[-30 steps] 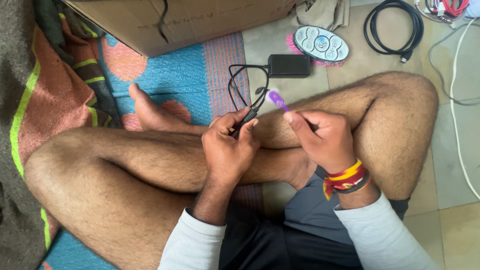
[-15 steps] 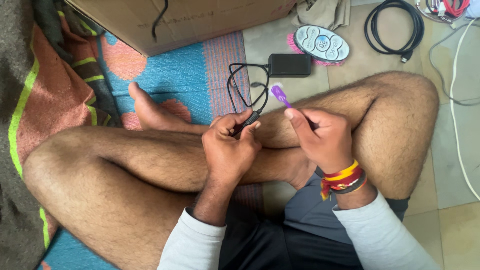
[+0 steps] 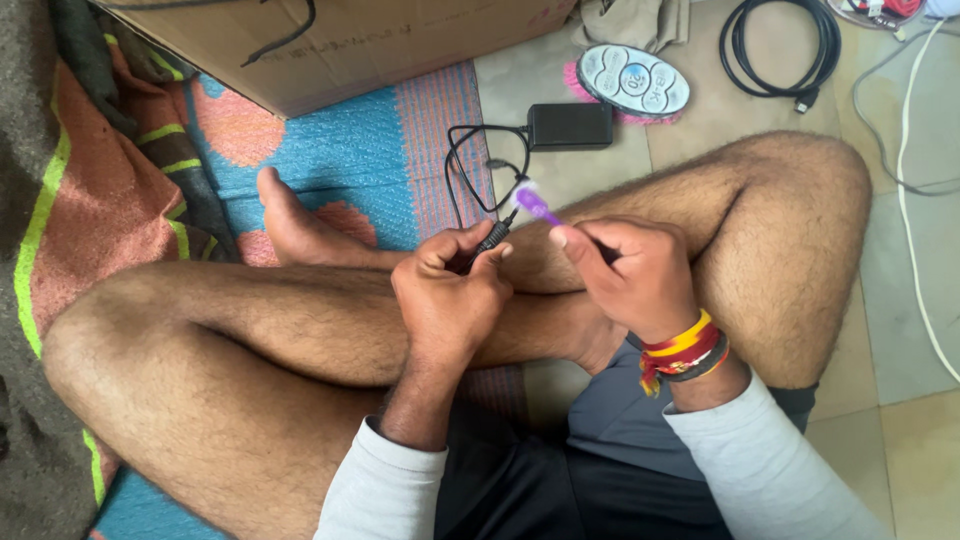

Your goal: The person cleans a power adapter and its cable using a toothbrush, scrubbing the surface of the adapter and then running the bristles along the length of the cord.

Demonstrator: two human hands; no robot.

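- Black plug (image 3: 492, 240) is pinched in the left hand (image 3: 447, 300); long axis points up-right, tip toward the brush.
- Purple brush (image 3: 535, 205) is gripped by the right hand (image 3: 630, 275), head just beyond the plug tip, slightly apart.
- Plug contacts are hidden; brush head is blurred.
- Cable (image 3: 462, 170) runs away to the black adapter (image 3: 570, 126).

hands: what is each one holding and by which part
The left hand pinches the black cable plug by its body; the right hand grips a purple brush by its handle.

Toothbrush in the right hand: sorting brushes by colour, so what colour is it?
Purple toothbrush, with a pale head, held in the right hand; head view.
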